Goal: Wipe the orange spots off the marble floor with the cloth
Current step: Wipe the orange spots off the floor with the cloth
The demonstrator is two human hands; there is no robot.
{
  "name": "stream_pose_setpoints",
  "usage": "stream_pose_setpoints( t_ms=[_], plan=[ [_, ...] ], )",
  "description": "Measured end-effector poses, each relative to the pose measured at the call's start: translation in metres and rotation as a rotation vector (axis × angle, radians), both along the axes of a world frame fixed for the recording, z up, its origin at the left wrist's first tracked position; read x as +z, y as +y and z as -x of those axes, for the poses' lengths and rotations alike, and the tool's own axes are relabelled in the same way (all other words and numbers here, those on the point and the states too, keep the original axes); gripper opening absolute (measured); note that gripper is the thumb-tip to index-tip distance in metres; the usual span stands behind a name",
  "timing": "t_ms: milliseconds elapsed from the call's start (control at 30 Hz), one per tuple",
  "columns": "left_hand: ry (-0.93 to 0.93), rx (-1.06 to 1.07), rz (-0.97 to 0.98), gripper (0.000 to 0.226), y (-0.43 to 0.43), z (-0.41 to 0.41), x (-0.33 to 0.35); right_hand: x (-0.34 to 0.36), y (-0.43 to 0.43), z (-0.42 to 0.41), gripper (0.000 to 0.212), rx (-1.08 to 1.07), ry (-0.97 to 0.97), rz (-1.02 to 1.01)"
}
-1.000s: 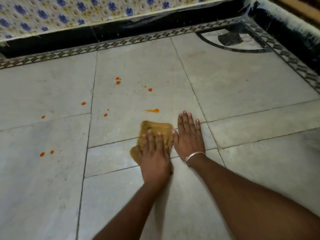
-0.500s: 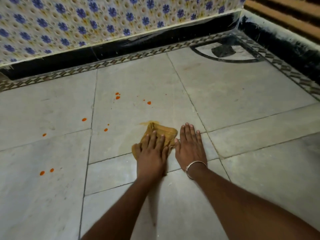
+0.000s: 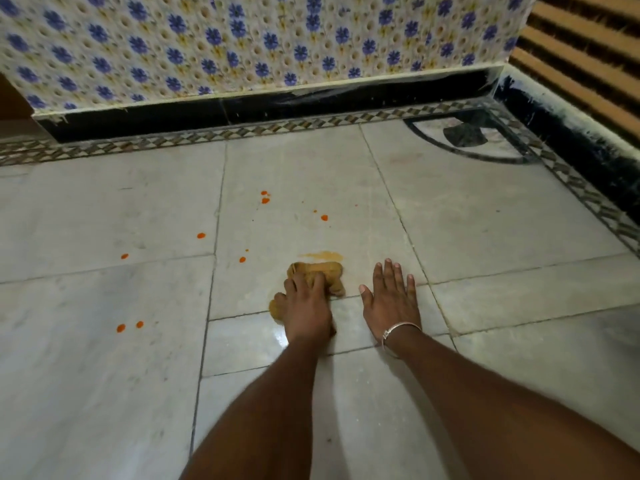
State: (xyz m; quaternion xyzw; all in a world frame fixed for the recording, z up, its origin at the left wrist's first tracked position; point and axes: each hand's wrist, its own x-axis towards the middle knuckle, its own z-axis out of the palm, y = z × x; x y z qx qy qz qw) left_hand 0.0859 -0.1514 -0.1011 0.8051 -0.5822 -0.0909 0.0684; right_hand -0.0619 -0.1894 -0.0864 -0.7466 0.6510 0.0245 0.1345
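A crumpled tan cloth (image 3: 323, 271) lies on the grey marble floor (image 3: 485, 216). My left hand (image 3: 306, 306) presses down on it with fingers curled into the fabric. Just beyond the cloth is a pale orange smear (image 3: 320, 255). Orange spots dot the floor farther off: a pair (image 3: 265, 197) at the far middle, another pair (image 3: 322, 216) to their right, single spots (image 3: 201, 235) (image 3: 124, 256) (image 3: 242, 259) at left, and two (image 3: 130, 326) at the near left. My right hand (image 3: 391, 296), with a silver bangle on the wrist, rests flat on the floor, fingers spread, right of the cloth.
A black skirting (image 3: 242, 112) under a blue-flowered tiled wall (image 3: 242, 43) closes the far side, with a patterned border strip along the floor. A second black skirting (image 3: 571, 123) and a striped wall stand at the right. A dark inlay (image 3: 464, 136) marks the far right corner.
My left hand pushed the cloth forward over the orange streak and pulled it back, leaving a pale smear. The cloth is more bunched. The view has tilted up toward the wall.
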Motion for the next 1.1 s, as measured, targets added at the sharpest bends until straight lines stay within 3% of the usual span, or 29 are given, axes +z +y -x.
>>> stream_pose_setpoints(
  t_ms=[100,200,400,567,633,733,833,967,1100],
  plan=[
    [0.221,0.044,-0.131,0.032,-0.034,-0.030,0.047,0.044,-0.002,-0.018,0.064,-0.020,-0.030,-0.006],
    [0.327,0.120,0.006,0.029,-0.052,-0.049,0.092,0.084,-0.014,-0.027,0.063,-0.004,0.011,-0.082],
    [0.218,-0.018,0.247,0.032,-0.083,-0.062,0.162,0.136,-0.075,-0.026,0.064,0.182,0.130,-0.058],
    [-0.072,-0.304,0.081,0.047,-0.014,-0.021,0.100,0.106,-0.098,-0.010,0.064,0.205,0.137,-0.077],
    [-0.008,-0.414,-0.024,0.043,0.046,0.007,0.055,0.080,-0.095,-0.008,0.065,0.135,0.088,-0.133],
    [0.098,-0.565,-0.202,0.065,0.120,0.042,0.008,0.056,-0.093,-0.012,0.066,0.081,0.052,-0.220],
    [0.074,-0.508,-0.045,0.064,0.091,0.030,-0.018,0.047,-0.101,-0.023,0.066,0.077,0.041,-0.176],
    [-0.088,-0.187,-0.077,0.081,0.044,-0.053,-0.037,0.050,-0.118,-0.028,0.066,0.124,0.008,-0.089],
    [-0.033,-0.088,0.034,0.072,0.108,-0.034,-0.031,0.052,-0.122,-0.010,0.066,0.154,0.005,-0.031]
  ],
)
